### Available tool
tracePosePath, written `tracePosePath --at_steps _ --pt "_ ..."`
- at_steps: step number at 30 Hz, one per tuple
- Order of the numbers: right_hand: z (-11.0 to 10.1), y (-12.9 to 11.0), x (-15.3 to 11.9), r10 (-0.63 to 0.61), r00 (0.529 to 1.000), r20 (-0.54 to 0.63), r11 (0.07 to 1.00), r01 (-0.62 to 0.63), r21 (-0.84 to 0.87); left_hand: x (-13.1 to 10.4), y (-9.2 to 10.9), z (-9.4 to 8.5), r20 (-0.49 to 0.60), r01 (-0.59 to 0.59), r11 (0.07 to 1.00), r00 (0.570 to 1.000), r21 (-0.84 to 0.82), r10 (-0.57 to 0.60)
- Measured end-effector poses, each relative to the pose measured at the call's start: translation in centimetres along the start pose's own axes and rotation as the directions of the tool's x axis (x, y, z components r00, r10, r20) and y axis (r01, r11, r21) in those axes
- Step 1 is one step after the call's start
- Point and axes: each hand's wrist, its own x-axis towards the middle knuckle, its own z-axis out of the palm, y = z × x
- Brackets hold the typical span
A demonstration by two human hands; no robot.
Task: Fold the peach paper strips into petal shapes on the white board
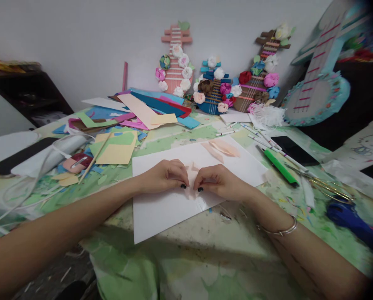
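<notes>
Both hands meet over a large white sheet (155, 216) on the table. A small piece of pale pink crepe paper (191, 192) is pinched between them. My left hand (169, 176) has its thumb and fingertips pressed together at the paper's left side. On the right side, my right hand (219, 181) pinches it the same way, fingers curled. Parts of the paper are hidden by the fingertips. Beyond the hands, on the white sheet, lie several loose peach paper pieces (222, 149), petal-like in shape.
Coloured paper strips (142, 109) pile up at the back left. Paper instruments with flowers (176, 62) lean on the wall. At right are a green-handled cutter (280, 166), scissors (330, 187), a phone (294, 150) and a blue tape dispenser (349, 216). A white cable (45, 166) runs at left.
</notes>
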Motion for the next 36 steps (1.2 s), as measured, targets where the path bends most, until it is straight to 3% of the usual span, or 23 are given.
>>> tracePosePath --at_steps 9,16,36 --pt "0.38 0.6 0.22 0.034 0.998 -0.058 0.997 -0.039 -0.074 0.06 0.22 0.35 0.015 0.033 0.998 0.999 0.058 -0.034" --pt "0.56 0.51 0.24 0.089 0.986 -0.144 0.993 -0.099 -0.063 0.28 0.1 0.42 -0.052 0.178 0.983 0.983 0.036 -0.176" --pt "0.59 0.37 0.23 0.067 0.989 -0.13 0.954 -0.101 -0.282 0.56 0.28 0.79 -0.061 0.176 0.979 0.983 0.1 -0.171"
